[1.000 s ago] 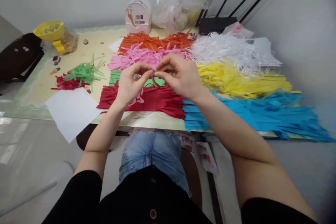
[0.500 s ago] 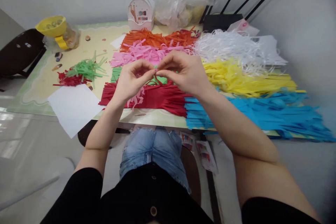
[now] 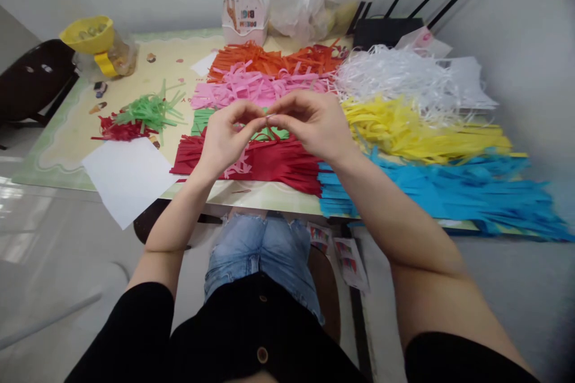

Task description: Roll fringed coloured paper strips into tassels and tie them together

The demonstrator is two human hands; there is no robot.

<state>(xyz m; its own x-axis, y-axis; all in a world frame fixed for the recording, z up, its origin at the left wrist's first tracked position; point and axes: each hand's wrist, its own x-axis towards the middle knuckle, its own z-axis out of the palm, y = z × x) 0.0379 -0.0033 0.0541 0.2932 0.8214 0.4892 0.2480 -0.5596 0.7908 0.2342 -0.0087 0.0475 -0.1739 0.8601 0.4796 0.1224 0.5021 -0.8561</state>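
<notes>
My left hand (image 3: 232,134) is closed in a pinch, thumb against fingertips. My right hand (image 3: 317,125) pinches too, its fingertips meeting those of the left. What they hold between them is too small to make out. Below the left hand, pink paper strips (image 3: 243,165) show against the red fringed paper (image 3: 287,161); whether they hang from the fingers I cannot tell. Green fringed paper (image 3: 204,121) lies partly hidden behind the hands. Farther back are pink fringed paper (image 3: 260,85) and orange fringed paper (image 3: 256,61).
On the right lie white strips (image 3: 390,81), yellow fringed paper (image 3: 404,134) and blue fringed paper (image 3: 449,188). To the left are green strips (image 3: 150,111), red strips (image 3: 119,128) and a white sheet (image 3: 130,176) overhanging the table's edge. A yellow bowl (image 3: 87,36) stands behind.
The fingertips have shifted slightly against each other while staying pinched together. The whole view has tilted a little; the papers on the table look unchanged.
</notes>
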